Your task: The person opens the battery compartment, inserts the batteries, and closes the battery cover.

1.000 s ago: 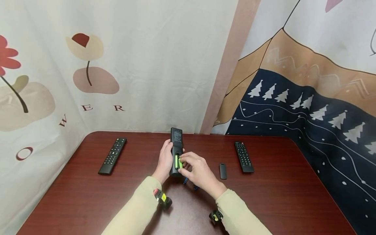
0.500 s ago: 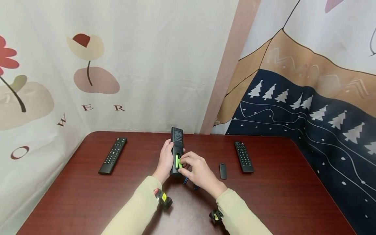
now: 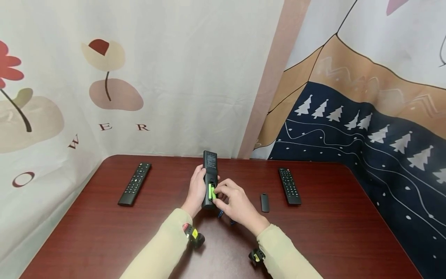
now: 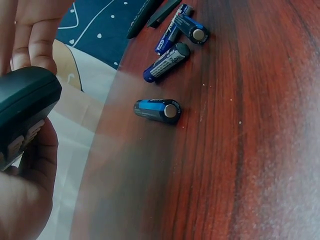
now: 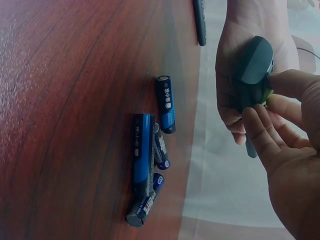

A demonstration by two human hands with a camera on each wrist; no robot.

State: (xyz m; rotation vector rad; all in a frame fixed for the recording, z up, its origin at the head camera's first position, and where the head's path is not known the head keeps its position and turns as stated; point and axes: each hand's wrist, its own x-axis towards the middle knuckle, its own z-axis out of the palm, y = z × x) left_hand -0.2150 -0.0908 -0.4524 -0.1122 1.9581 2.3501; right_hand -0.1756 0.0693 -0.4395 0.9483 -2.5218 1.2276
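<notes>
My left hand (image 3: 196,190) grips a black remote control (image 3: 210,164), back side up with its battery compartment uncovered. Inside lies one green battery (image 3: 210,192). A second green battery (image 3: 213,193) sits beside it at the compartment's right side, pinched by the thumb and fingers of my right hand (image 3: 237,199). In the left wrist view the remote's dark end (image 4: 30,95) rests in the left palm. From the right wrist, fingertips are right at the remote (image 5: 252,75), with the compartment mostly hidden.
Several blue batteries (image 5: 144,155) lie on the wooden table (image 3: 156,232) below the hands. A small black battery cover (image 3: 265,202) lies to the right. One remote (image 3: 289,186) is further right, another remote (image 3: 135,184) on the left. Curtains hang behind the table.
Both hands keep nearly the same place. My right fingertips have shifted slightly right, and more of the second green battery shows beside the first.
</notes>
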